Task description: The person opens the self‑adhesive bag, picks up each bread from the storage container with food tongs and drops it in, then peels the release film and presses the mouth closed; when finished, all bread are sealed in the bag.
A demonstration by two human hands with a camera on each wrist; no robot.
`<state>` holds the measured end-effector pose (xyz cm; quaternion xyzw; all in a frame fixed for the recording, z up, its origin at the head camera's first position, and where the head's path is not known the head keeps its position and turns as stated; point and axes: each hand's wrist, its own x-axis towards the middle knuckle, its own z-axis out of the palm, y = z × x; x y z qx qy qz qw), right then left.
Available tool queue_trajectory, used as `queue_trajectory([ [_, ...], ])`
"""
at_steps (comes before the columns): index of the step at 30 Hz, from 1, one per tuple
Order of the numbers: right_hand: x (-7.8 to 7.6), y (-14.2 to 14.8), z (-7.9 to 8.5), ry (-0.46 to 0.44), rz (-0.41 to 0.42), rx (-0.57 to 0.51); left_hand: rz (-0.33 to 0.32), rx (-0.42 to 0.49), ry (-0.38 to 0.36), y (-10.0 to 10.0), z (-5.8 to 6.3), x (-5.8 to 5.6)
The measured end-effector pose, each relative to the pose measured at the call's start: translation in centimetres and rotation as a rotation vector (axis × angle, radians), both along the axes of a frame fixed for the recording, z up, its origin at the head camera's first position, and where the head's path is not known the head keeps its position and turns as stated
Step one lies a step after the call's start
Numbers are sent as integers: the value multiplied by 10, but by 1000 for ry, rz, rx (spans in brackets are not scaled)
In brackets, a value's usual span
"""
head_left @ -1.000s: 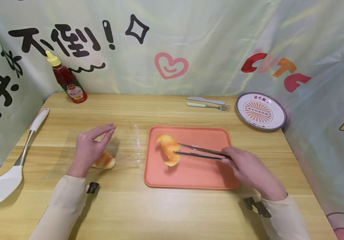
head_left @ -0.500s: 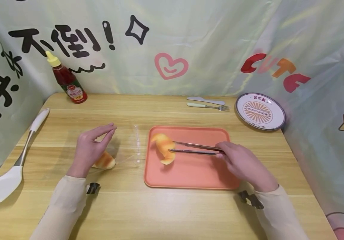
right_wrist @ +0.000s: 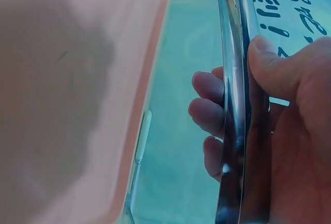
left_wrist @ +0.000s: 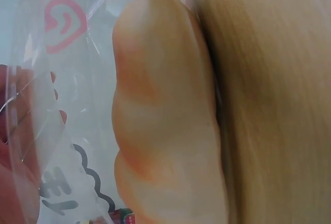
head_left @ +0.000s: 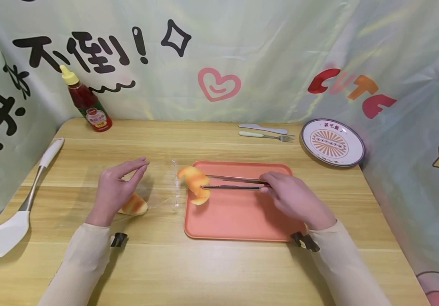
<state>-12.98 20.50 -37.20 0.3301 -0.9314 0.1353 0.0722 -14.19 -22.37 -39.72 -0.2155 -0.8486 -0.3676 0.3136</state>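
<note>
Left hand (head_left: 114, 185): thumb and fingers in pinch. Right hand (head_left: 296, 196): curled fingers, opposed thumb. Sleeved forearms (head_left: 75, 263): converging forward.

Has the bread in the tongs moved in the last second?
Yes, leftward in the head view: the bread in the tongs showed wholly inside the left edge of the tray, and now overlaps it.

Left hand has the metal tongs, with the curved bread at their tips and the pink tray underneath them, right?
Wrong hand: the head view shows the right hand holding the metal tongs. The curved bread is at their tips and the pink tray underneath them.
</note>
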Motion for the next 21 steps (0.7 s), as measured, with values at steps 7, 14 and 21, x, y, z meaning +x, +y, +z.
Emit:
queue_trajectory([
  [7,-9,-8,0,4,49,-32,3,-7,-1,0,1,-2],
  [14,-19,-19,-3,63,78,-37,-7,-15,2,0,3,-5],
  [21,-23,-34,0,34,79,-21,-1,-9,5,-1,1,-4],
])
